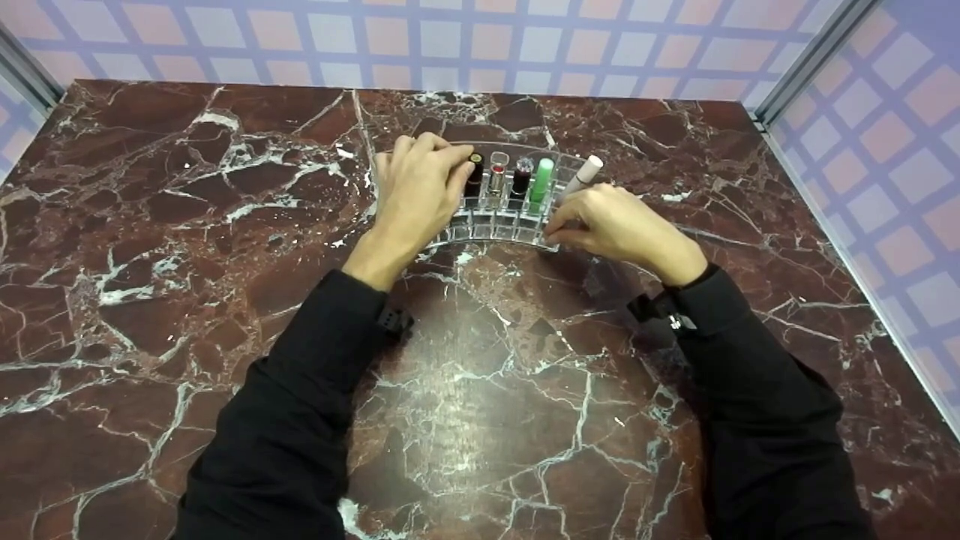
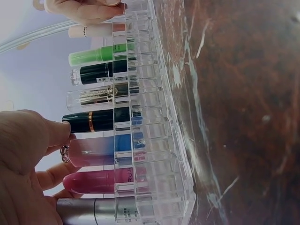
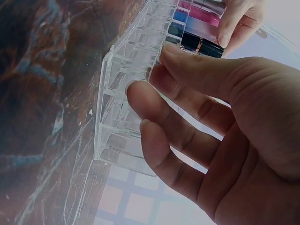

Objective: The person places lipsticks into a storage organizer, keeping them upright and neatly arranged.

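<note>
A clear, curved lipstick organizer (image 1: 487, 225) with stepped compartments stands on the table, holding several upright cosmetic tubes. My left hand (image 1: 420, 180) pinches the top of a black lipstick tube (image 2: 93, 121) with a gold band. Behind that hand's fingers are a pink-and-blue tube (image 2: 93, 151), a magenta tube (image 2: 96, 182) and a silver tube (image 2: 84, 211). My right hand (image 1: 619, 225) has its fingers curled at the organizer's right end, thumb and fingertips on its clear walls. A white tube (image 1: 583, 174) leans beside it, next to a green tube (image 1: 541, 181).
Between the black and green tubes stand a clear-capped lipstick (image 1: 497, 180) and a dark bottle (image 1: 522, 178). The organizer's front row shows bare compartments. Brown marbled tabletop (image 1: 480, 390) lies around it, with a checked wall (image 1: 480, 45) behind and another at the right.
</note>
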Available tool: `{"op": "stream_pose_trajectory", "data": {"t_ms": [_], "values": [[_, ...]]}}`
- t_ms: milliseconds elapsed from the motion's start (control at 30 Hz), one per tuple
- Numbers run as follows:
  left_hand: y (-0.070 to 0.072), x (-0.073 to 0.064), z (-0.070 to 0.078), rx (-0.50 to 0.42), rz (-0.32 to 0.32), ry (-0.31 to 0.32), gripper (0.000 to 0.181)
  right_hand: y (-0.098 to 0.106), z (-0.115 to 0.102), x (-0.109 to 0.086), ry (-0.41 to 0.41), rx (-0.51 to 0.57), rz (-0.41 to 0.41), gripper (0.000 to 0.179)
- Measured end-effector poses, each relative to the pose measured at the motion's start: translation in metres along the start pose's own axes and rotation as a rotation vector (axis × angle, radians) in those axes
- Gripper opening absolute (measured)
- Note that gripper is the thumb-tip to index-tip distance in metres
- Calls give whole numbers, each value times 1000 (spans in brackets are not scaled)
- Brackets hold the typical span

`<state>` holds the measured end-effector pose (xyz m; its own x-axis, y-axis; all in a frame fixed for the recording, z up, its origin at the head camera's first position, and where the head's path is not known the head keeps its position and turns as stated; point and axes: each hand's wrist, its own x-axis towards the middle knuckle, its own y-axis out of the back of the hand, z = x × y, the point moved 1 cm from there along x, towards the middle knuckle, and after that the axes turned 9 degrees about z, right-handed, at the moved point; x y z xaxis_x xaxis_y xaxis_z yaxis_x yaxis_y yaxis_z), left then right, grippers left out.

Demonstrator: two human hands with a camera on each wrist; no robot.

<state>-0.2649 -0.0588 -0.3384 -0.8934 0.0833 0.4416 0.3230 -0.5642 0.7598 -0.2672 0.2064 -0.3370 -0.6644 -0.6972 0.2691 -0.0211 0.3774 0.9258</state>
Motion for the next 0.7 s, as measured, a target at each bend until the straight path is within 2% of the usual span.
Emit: {"op": "stream_pose_trajectory", "data": {"t_ms": [333,533,700], "values": [[7,0,-1,-9,-14,6,34,-2,1,3,3,-1,-15,14],[27,-2,-11,-1,16,-60,39,-6,2,-1,-2,11,-4,14],[45,-16,-30,10,41,-80,48,-1,9,-16,-34,16,7,16]]}}
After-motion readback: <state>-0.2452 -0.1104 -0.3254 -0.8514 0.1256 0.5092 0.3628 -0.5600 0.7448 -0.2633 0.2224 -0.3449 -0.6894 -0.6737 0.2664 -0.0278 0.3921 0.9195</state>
